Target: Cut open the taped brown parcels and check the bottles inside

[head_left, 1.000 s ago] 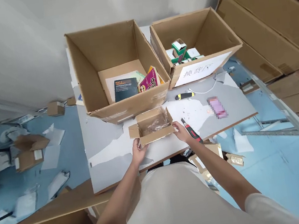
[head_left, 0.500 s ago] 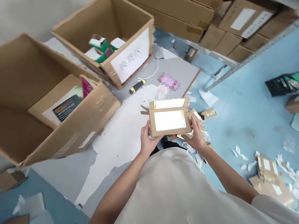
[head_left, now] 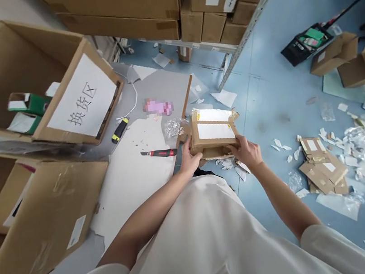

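Note:
A small brown cardboard box (head_left: 216,143) with white labels on its top is held in front of my body. Its near side gapes, and a flap stands up at the far edge. My left hand (head_left: 189,158) grips its left near corner, while my right hand (head_left: 247,151) holds the right near corner. Left of the box, a red and black utility knife (head_left: 159,153) lies on the table (head_left: 144,184) with its blade pointing left. A yellow and black cutter (head_left: 120,130) rests farther back, beside a pixelated pink item (head_left: 158,107).
A large carton (head_left: 83,94) with a handwritten sign holds green and white boxes at the left. Another big carton (head_left: 49,212) stands nearer. Metal shelving (head_left: 244,45) with boxes is at the back. Flattened cardboard (head_left: 324,170) and paper scraps litter the blue floor (head_left: 259,98).
My view has swung to the right. The box in my hands has tilted so its open near side shows. The red and black utility knife is now visible on the table.

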`<state>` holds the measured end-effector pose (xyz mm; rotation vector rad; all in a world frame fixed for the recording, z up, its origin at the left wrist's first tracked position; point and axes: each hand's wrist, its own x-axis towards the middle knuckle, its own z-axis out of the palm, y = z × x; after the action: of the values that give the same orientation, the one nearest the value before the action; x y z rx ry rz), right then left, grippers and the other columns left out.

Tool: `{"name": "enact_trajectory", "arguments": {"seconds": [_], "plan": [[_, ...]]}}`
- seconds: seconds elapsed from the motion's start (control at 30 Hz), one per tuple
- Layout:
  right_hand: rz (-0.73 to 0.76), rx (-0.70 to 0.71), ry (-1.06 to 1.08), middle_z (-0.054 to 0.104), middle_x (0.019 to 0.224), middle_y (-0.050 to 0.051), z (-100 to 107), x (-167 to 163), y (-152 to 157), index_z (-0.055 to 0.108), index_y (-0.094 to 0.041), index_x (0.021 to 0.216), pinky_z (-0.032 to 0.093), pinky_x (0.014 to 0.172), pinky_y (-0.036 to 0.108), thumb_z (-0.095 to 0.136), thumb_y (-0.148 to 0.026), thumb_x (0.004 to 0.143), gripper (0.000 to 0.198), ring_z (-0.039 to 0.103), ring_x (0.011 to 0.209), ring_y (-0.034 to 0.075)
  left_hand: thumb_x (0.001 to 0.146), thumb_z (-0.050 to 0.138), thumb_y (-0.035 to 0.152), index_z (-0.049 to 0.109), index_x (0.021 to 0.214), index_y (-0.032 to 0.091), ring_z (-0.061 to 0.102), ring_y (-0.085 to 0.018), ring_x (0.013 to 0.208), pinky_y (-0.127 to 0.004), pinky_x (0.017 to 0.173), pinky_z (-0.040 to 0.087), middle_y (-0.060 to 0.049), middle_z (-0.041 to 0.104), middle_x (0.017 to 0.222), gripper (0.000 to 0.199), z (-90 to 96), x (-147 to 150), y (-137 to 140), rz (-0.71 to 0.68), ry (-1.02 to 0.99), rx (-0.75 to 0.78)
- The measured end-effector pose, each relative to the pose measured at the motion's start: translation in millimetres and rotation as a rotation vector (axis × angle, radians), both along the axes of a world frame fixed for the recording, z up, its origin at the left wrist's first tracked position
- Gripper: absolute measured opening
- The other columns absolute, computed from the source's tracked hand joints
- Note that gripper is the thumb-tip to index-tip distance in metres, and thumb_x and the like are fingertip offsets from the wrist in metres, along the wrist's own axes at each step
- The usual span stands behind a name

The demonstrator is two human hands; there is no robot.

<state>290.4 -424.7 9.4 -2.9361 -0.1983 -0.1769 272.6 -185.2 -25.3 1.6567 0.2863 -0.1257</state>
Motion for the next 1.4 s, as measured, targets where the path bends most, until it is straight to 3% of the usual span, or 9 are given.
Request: {"name": "enact_trajectory", "arguments": {"seconds": [0.17,0.3,0.47,0.6,0.73,0.87,1.1,1.23,1.4], "plan": [[-0.268,0.107,0.159,0.07,0.079,0.007,-17.2,3.1,-36.5,0.052,-0.019,0.107,0.031,0.054,0.027,0.05,-0.047,0.085,0.036,0.06,0.061,0.023,0.059,0.077,0.017,0.023,0.147,0.027,0.034,-0.029,0.137,-0.042,0.105,0.042,-0.011,0.028,0.151,0.104,-21.6,20.3,-25.9,-0.288,0.039,-0.13],[-0.372,0.171,0.21,0.069,0.078,0.008,-43.8,3.2,-52.8,0.051,-0.017,0.108,0.033,0.055,0.028,0.047,-0.039,0.085,0.031,0.058,0.06,0.022,0.063,0.079,0.032,0.026,0.146,0.025,0.035,-0.033,0.136,-0.045,0.097,0.048,-0.016,0.022,0.154,0.099,-36.6,32.1,-34.0,-0.218,0.236,-0.142],[-0.466,0.251,0.235,0.069,0.084,0.01,-76.1,8.5,-73.9,0.051,-0.017,0.11,0.043,0.062,0.033,0.048,-0.042,0.083,0.037,0.063,0.07,0.025,0.069,0.075,0.038,0.054,0.124,0.021,0.047,-0.032,0.128,-0.048,0.098,0.048,-0.016,0.05,0.138,0.062,-34.8,17.6,8.4,-0.175,0.249,-0.027],[-0.38,0.315,0.264,0.067,0.105,0.016,-86.1,23.1,-71.2,0.046,-0.016,0.121,0.049,0.071,0.041,0.048,-0.037,0.082,0.044,0.066,0.088,0.028,0.066,0.075,0.043,0.06,0.112,0.019,0.06,-0.03,0.114,-0.05,0.095,0.049,-0.015,0.062,0.121,0.053,-31.7,-10.4,60.2,0.026,0.258,0.048],[-0.107,0.432,0.29,0.064,0.116,0.017,-75.8,52.2,-23.6,0.044,-0.016,0.125,0.053,0.075,0.04,0.046,-0.034,0.084,0.044,0.068,0.093,0.026,0.064,0.075,0.047,0.062,0.106,0.018,0.067,-0.027,0.098,-0.049,0.092,0.051,-0.014,0.067,0.11,0.053,-28.3,-35.4,99.7,0.254,0.295,0.083],[0.362,0.464,0.429,0.069,0.109,0.013,-56.4,85.6,62.9,0.052,-0.017,0.116,0.054,0.075,0.035,0.046,-0.03,0.086,0.034,0.07,0.082,0.02,0.068,0.071,0.048,0.06,0.109,0.017,0.067,-0.025,0.095,-0.046,0.089,0.051,-0.014,0.067,0.11,0.053,-19.1,-64.9,121.9,0.435,0.293,0.115],[1.223,0.183,0.677,0.072,0.102,0.008,-40.4,88.8,233.8,0.06,-0.021,0.109,0.054,0.079,0.036,0.046,-0.03,0.089,0.026,0.069,0.084,0.021,0.081,0.058,0.039,0.056,0.121,0.019,0.064,-0.025,0.102,-0.038,0.078,0.053,-0.013,0.063,0.12,0.045,12.9,-163.8,117.0,0.823,0.3,0.333],[1.658,0.018,0.648,0.072,0.101,0.007,-27.8,36.0,337.9,0.061,-0.021,0.109,0.053,0.078,0.035,0.046,-0.028,0.089,0.026,0.069,0.084,0.02,0.082,0.058,0.038,0.056,0.122,0.017,0.064,-0.025,0.103,-0.038,0.084,0.053,-0.014,0.062,0.121,0.045,25.7,-247.2,86.4,1.143,0.365,0.405],[2.149,-0.179,0.583,0.068,0.111,0.009,11.3,-120.2,418.6,0.06,-0.019,0.114,0.051,0.078,0.037,0.05,-0.026,0.087,0.029,0.068,0.085,0.022,0.08,0.06,0.036,0.059,0.118,0.017,0.064,-0.025,0.101,-0.04,0.093,0.049,-0.012,0.066,0.114,0.042,19.8,-367.0,18.1,1.664,0.535,0.368]]}}
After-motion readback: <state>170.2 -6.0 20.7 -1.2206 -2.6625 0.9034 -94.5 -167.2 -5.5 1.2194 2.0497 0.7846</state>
